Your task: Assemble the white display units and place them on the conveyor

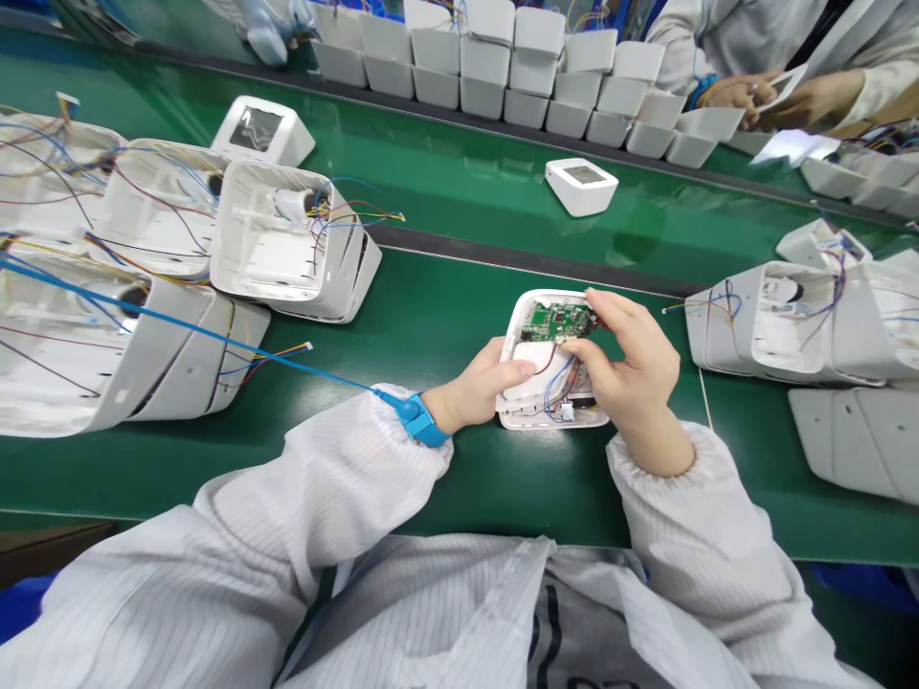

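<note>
A white plastic cover (527, 388) carrying a green circuit board (558, 322) is held over a white housing (552, 421) on the green bench. My left hand (488, 381), with a blue wrist strap (420, 418), grips the cover's left side, thumb on top. My right hand (632, 359) is closed in a pinch at the board's right and lower edge, where wires meet it. Whether a wire plug sits between those fingertips is too small to tell. Red, black and blue wires (549, 388) run from the board down into the housing, whose inside is partly hidden.
Open white housings (280, 234) with loose wires are stacked at left, others (790, 316) at right. Finished-looking white devices (581, 187) lie on the green conveyor (445, 182) beyond. Across it are rows of housings (481, 62) and another person's hands (790, 100). A blue cord (215, 335) trails left.
</note>
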`<control>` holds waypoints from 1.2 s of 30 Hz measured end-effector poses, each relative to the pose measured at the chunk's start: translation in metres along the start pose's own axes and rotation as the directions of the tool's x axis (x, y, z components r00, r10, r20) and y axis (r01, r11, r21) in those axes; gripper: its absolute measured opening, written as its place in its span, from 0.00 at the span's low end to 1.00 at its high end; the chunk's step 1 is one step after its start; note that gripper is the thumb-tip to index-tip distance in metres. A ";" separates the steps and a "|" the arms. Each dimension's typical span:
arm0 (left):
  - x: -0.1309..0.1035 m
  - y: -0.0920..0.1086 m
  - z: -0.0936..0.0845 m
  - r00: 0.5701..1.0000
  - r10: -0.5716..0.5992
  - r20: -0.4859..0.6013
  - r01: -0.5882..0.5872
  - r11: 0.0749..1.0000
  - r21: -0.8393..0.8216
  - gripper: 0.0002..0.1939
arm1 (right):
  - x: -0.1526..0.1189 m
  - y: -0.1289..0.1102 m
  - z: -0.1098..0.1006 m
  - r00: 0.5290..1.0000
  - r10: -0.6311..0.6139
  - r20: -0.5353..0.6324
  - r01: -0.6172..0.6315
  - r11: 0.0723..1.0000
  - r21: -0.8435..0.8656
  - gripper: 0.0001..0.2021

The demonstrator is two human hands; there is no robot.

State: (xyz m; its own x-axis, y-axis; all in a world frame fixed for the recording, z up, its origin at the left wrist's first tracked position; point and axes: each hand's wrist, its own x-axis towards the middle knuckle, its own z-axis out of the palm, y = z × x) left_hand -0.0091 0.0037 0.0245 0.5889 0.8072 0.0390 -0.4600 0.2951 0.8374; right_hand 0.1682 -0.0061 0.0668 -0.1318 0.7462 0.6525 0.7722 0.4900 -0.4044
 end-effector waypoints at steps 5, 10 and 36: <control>0.005 0.011 -0.009 0.999 0.019 0.038 -0.023 0.994 0.109 0.25 | 0.001 0.005 0.003 0.989 0.127 0.070 -0.138 0.976 0.170 0.25; 0.012 0.039 -0.025 0.959 0.279 0.059 -0.274 0.845 0.458 0.32 | 0.000 0.005 -0.004 0.993 0.118 0.007 -0.114 0.942 0.314 0.15; 0.006 -0.011 -0.018 0.880 0.451 0.148 -0.470 0.783 0.408 0.41 | 0.021 -0.028 0.006 0.641 0.085 0.763 0.291 0.893 -0.344 0.05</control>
State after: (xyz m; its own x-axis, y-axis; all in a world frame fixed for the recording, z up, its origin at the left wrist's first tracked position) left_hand -0.0123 0.0141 0.0056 0.4087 0.7682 0.4928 -0.3654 -0.3571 0.8597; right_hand 0.1403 -0.0019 0.0882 -0.4933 0.8635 -0.1052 0.8646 0.5000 0.0496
